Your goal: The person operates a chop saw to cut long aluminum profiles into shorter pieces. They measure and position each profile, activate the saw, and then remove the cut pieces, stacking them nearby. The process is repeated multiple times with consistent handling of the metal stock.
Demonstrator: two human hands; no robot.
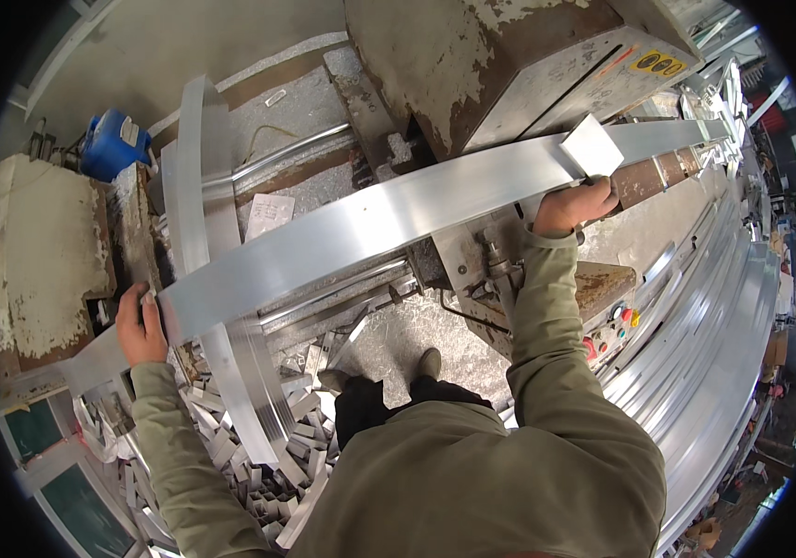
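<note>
A long flat silver aluminium bar (pixel 370 216) crosses in front of me from lower left to upper right; the fisheye view bends it. My left hand (pixel 144 330) lies over the bar toward its left end, fingers and thumb on it. Farther right, my right hand (pixel 577 206) is closed at the bar's near edge, its fingertips hidden. Just above those fingers a small bright white square piece (pixel 593 147) rests against the bar; I cannot tell whether the fingers touch it. Beneath the bar runs a worn machine bed (pixel 300 172), with upright aluminium lengths (pixel 195 177) at its left.
Over the bar stands a large machine housing (pixel 472 74) with peeling paint. Another worn housing (pixel 45 260) and a blue canister (pixel 115 144) are at the left. Offcuts (pixel 268 484) heap below. Long profiles (pixel 696 316) lie stacked right, beside a button panel (pixel 616 325).
</note>
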